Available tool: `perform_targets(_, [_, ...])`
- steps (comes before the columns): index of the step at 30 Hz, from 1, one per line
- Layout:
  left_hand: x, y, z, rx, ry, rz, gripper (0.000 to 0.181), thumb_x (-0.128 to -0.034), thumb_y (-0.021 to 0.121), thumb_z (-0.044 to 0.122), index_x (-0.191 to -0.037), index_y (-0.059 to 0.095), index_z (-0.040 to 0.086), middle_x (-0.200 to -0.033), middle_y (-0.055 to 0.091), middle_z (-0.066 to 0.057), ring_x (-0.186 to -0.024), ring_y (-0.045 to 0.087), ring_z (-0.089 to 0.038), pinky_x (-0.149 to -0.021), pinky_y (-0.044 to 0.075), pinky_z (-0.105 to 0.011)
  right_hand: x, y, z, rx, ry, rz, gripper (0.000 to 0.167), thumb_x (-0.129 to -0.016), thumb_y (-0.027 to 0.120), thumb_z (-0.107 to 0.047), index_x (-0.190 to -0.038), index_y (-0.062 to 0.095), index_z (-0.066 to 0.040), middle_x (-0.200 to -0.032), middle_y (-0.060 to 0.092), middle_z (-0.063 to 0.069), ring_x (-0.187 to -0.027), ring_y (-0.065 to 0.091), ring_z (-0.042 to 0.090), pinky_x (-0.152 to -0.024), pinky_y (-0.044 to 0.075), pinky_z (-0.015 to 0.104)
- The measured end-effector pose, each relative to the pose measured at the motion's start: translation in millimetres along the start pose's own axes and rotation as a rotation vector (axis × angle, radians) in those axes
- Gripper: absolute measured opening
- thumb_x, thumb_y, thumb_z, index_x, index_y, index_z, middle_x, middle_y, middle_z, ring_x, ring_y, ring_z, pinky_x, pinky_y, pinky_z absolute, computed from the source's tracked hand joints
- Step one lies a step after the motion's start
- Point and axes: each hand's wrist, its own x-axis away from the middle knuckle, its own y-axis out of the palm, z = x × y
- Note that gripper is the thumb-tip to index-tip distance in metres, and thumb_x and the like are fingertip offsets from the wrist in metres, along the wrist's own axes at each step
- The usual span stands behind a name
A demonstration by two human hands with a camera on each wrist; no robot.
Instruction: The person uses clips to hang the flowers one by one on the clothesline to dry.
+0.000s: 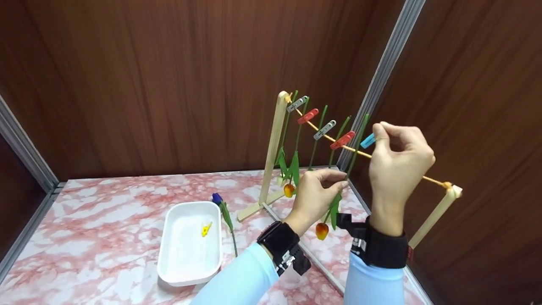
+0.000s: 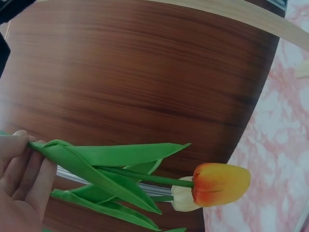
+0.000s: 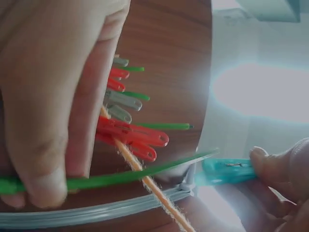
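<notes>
My left hand [image 1: 315, 192] pinches the green stem of an upside-down orange-yellow artificial tulip [image 1: 322, 231] between thumb and fingers. The stem's upper end rises past an orange cord [image 3: 157, 192] and crosses it. In my right hand [image 1: 400, 161], thumb and fingertips grip a blue clothespin [image 1: 367, 141] by its tail end, close beside the stem and just above the cord. Two red clothespins [image 1: 342, 140] and two grey clothespins [image 1: 324, 130] sit along the cord, with green stems beside them. Behind the held tulip, a cream tulip [image 2: 182, 199] shows in the left wrist view.
Wooden posts [image 1: 273, 148] carry the cord at both ends. A white tray [image 1: 163, 245] with a yellow clothespin [image 1: 206, 229] in it stands on the marbled table [image 1: 106, 237]. Right of the tray lies a blue-purple tulip [image 1: 226, 216]. Brown panels rise behind and to the right.
</notes>
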Motion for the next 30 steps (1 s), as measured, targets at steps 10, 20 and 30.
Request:
perform_targets(10, [-3.3, 6.9, -0.9, -0.029, 0.005, -0.036, 0.016, -0.0953, 0.083, 0.007, -0.111, 0.085, 0.005, -0.106, 0.086, -0.007, -0.091, 0.076, -0.002, -0.081, 0.058, -0.011, -10.7, -2, -1, 0.204, 0.126, -0.162, 0.013, -0.098, 0.082, -0.019, -0.102, 0.086, -0.007, -0.093, 0.082, 0.003, -0.065, 0.061, -0.014, -0.065, 0.048, 0.013])
perform_targets(20, [-5.8, 7.9, -5.3, -0.030, 0.032, -0.031, 0.015, -0.0944, 0.083, 0.006, -0.109, 0.085, 0.005, -0.103, 0.086, -0.008, -0.090, 0.078, -0.005, -0.082, 0.060, -0.011, -15.1, -11, -4, 0.369, 0.214, -0.449, 0.033, -0.103, 0.076, -0.029, -0.129, 0.079, -0.009, -0.121, 0.083, 0.012, -0.101, 0.076, 0.014, -0.070, 0.048, 0.007])
perform_targets(30, [-6.3, 10.3, -5.5, -0.008, 0.014, 0.009, 0.016, -0.0937, 0.083, 0.005, -0.109, 0.086, 0.007, -0.104, 0.087, -0.006, -0.087, 0.077, -0.003, -0.081, 0.060, -0.011, -19.7, -14, -5, 0.283, 0.176, -0.369, 0.025, -0.094, 0.087, -0.026, -0.111, 0.086, -0.007, -0.104, 0.085, 0.013, -0.070, 0.065, -0.016, -0.067, 0.053, 0.007])
